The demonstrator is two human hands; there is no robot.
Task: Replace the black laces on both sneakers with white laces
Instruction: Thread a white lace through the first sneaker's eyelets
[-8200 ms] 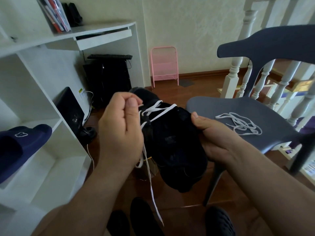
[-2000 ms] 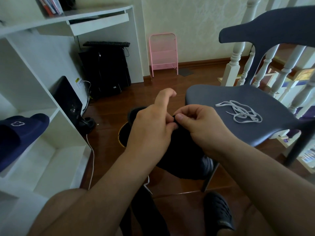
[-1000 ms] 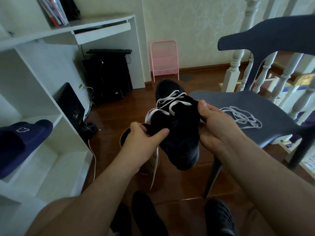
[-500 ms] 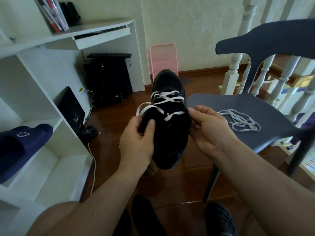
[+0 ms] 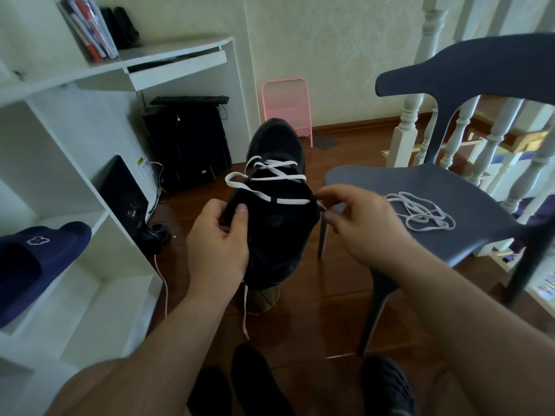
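Observation:
A black sneaker [image 5: 277,235] is held up at the centre, toe pointing away from me. A white lace [image 5: 271,175] crosses its upper eyelets, with a loose loop on the left side. One lace end hangs below the shoe [image 5: 245,313]. My left hand [image 5: 217,250] grips the sneaker's left side near the collar. My right hand [image 5: 357,223] pinches the sneaker's right edge by the nearest lace row. A second white lace [image 5: 420,211] lies coiled on the grey chair seat [image 5: 468,235].
A white shelf unit [image 5: 75,205] stands at the left with a navy slipper [image 5: 33,259] on it. The grey chair is at the right before white balusters [image 5: 411,121]. Dark shoes [image 5: 255,385] lie on the wooden floor below. A pink rack [image 5: 286,106] leans on the wall.
The sneaker was turned laces-up and raised with its toe away from me. My right hand shifted from the shoe's side to pinching at its right edge. My left hand keeps its grip.

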